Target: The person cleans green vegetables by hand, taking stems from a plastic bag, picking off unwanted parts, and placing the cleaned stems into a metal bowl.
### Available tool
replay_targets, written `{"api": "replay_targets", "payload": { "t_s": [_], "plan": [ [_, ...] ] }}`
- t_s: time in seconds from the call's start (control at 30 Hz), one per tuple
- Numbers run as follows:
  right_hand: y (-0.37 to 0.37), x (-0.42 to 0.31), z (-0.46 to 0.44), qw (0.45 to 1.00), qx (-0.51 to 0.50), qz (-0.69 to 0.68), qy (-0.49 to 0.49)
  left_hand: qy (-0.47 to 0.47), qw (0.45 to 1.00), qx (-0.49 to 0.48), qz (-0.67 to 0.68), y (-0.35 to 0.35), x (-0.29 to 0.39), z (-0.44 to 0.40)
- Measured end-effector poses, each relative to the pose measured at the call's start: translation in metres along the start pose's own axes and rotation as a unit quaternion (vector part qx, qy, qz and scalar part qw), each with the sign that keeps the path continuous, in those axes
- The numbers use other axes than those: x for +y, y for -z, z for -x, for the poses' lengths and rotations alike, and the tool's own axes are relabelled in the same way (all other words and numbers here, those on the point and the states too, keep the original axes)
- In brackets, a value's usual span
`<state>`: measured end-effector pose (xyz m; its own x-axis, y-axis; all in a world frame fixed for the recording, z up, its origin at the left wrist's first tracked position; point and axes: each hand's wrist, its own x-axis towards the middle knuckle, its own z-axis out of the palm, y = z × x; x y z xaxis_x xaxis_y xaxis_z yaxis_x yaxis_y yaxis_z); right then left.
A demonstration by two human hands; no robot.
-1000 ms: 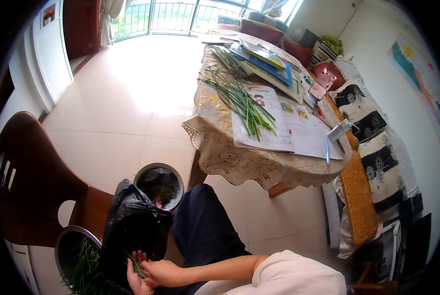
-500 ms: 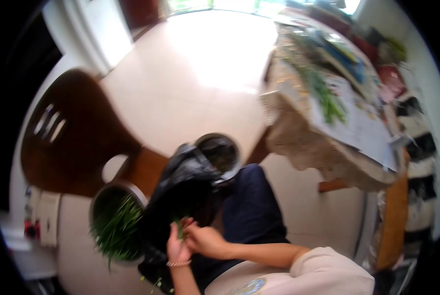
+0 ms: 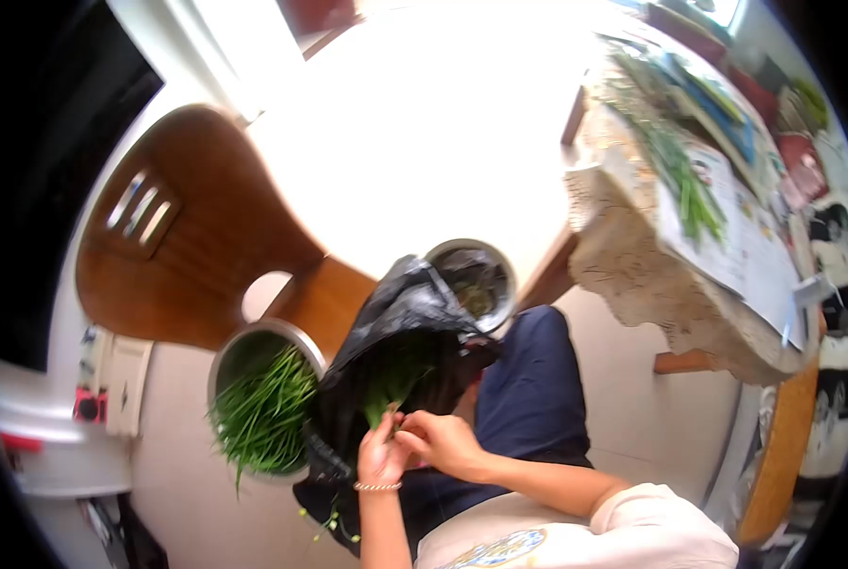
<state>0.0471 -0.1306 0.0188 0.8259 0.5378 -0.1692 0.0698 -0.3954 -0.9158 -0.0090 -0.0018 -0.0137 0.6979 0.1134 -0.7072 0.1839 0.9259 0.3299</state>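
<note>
Over the mouth of a black plastic bag point(image 3: 400, 308), my left hand point(image 3: 383, 457) is closed round the lower ends of some green stalks point(image 3: 382, 387), whose tops reach into the bag. My right hand point(image 3: 443, 442) is beside it, fingers pinched at the stalk ends. A beaded bracelet circles my left wrist. To the left, a metal bowl point(image 3: 217, 368) holds a heap of long green stalks point(image 3: 270, 410). Beyond the bag stands a second round container point(image 3: 506, 275), lined with dark plastic and with plant scraps inside.
A brown wooden chair point(image 3: 191, 228) stands at the left. At the right, a table with a lace cloth point(image 3: 623, 256) bears books, an open workbook point(image 3: 727, 228) and more green stalks point(image 3: 689, 190). Small plant bits lie near the bag's lower edge.
The view has swung left and down, so the hands, bag and bowl appear further right. More of the stalks between my hands shows now. Both hands remain together over the bag.
</note>
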Motion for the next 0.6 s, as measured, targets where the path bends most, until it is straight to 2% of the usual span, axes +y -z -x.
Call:
{"api": "replay_targets", "payload": {
  "t_s": [0.17, 0.2, 0.27, 0.3, 0.37, 0.4, 0.47, 0.5, 0.57, 0.6],
  "plan": [
    [0.0, 0.019, -0.025, 0.986, 0.113, -0.083, -0.09, -0.004, 1.0, 0.007, 0.003, 0.003, 0.0, 0.0],
    [-0.003, 0.026, -0.031, 0.977, 0.047, -0.142, -0.154, -0.008, 1.0, 0.003, 0.001, 0.005, 0.002, -0.001],
    [0.002, 0.024, -0.043, 0.923, -0.093, -0.26, -0.268, -0.009, 1.0, 0.011, -0.01, 0.005, 0.001, 0.002],
    [0.002, 0.019, -0.047, 0.901, -0.111, -0.297, -0.295, -0.012, 1.0, 0.0, -0.028, 0.006, 0.0, 0.002],
    [-0.01, 0.026, -0.053, 0.938, -0.077, -0.263, -0.212, -0.015, 0.997, 0.05, -0.059, -0.006, -0.001, 0.012],
    [-0.012, 0.029, -0.057, 0.943, -0.073, -0.249, -0.206, -0.02, 0.997, 0.053, -0.055, -0.006, -0.002, 0.015],
    [-0.016, 0.037, -0.069, 0.96, -0.04, -0.207, -0.182, -0.042, 0.997, -0.022, -0.066, -0.013, -0.003, 0.027],
    [-0.018, 0.041, -0.072, 0.967, -0.015, -0.198, -0.163, -0.037, 0.996, 0.007, -0.085, -0.017, -0.004, 0.036],
    [-0.012, 0.041, -0.081, 0.987, -0.012, -0.092, -0.132, -0.034, 0.997, -0.042, -0.061, -0.018, -0.006, 0.048],
    [-0.013, 0.04, -0.078, 0.987, -0.018, -0.095, -0.131, -0.025, 0.997, -0.048, -0.046, -0.02, -0.005, 0.055]
  ]
}}
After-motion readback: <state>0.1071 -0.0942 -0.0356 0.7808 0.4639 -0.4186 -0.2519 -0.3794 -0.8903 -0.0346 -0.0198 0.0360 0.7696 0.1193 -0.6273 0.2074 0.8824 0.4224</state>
